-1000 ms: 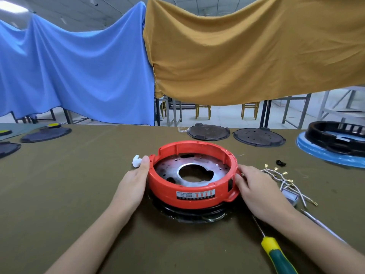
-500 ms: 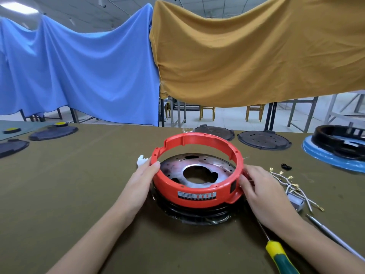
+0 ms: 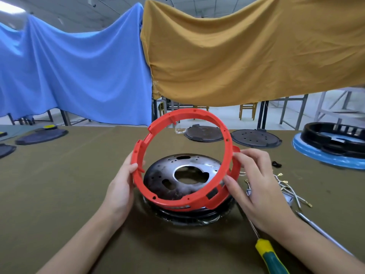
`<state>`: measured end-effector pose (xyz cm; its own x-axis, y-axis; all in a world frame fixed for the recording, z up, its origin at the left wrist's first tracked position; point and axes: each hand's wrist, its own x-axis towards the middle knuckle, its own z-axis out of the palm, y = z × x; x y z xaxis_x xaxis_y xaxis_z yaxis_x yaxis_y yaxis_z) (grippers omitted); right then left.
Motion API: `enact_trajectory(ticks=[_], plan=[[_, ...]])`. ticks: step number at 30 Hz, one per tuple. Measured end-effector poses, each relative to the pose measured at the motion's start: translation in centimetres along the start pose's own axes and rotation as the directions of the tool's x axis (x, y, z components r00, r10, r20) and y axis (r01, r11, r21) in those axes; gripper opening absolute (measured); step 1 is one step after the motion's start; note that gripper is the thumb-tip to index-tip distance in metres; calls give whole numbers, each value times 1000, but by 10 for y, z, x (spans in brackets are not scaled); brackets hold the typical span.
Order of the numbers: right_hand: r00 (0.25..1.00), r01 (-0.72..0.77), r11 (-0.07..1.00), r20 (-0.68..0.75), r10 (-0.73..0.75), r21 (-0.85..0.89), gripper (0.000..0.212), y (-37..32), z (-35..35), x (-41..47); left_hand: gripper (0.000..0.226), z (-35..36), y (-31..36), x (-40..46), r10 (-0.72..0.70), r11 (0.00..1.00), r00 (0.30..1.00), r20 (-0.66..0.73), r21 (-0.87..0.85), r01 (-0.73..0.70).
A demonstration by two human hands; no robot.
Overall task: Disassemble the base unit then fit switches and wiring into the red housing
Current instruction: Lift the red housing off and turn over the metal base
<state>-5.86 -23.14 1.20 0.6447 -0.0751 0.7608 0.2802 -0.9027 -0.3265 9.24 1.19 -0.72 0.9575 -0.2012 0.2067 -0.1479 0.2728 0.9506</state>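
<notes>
Red housing (image 3: 183, 161), one thin plastic ring, is tilted up off the metal base plate (image 3: 183, 175) over the worktop (image 3: 59, 184). It looks light, stiff and slightly springy; opposite rims suit gripping. Left hand (image 3: 120, 186) and right hand (image 3: 256, 186) each have fingers clamped on its rim. One screwdriver (image 3: 270, 256) lies nearby; the wire bundle (image 3: 286, 186) can't be counted.

We see a factory-style assembly workshop: a long workbench (image 3: 59, 194) covered in olive cloth, with dark round appliance base plates (image 3: 255, 137) laid out along its far edge at 12 to 1 o'clock. A yellow-and-green screwdriver (image 3: 271, 258) lies at 5 o'clock, loose wires with metal terminals (image 3: 284, 184) at 3 o'clock. Blue cloth (image 3: 79, 72) and mustard cloth (image 3: 246, 56) hang overhead, screening a hall with metal-framed tables and wooden chairs (image 3: 247, 109) beyond.
</notes>
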Motion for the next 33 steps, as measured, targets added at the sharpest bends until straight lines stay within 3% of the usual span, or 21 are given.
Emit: enact_trajectory(ticks=[4, 10, 16, 20, 25, 33], plan=[[999, -44, 999, 26, 44, 6, 50, 2, 4, 0, 47, -3, -2, 2, 8, 993, 1000, 10, 114, -9], [988, -137, 990, 61, 139, -33, 53, 10, 9, -1, 39, -1, -3, 2, -71, 989, 992, 100, 134, 58], [974, -213, 975, 68, 217, -68, 48, 17, 10, -3, 35, -1, 0, -2, -14, 959, 981, 193, 280, -41], [949, -288, 954, 109, 296, -81, 34, 24, 12, -4, 39, 0, -1, -7, 0, 946, 989, 148, 321, -48], [932, -289, 944, 179, 315, -157, 28, 26, 14, -1, 15, 4, -7, 5, -38, 928, 999, 30, 372, 24], [898, -310, 911, 233, 375, -271, 31, 26, 20, 5, 27, 2, -16, 7, -6, 902, 1000, -10, 432, 10]])
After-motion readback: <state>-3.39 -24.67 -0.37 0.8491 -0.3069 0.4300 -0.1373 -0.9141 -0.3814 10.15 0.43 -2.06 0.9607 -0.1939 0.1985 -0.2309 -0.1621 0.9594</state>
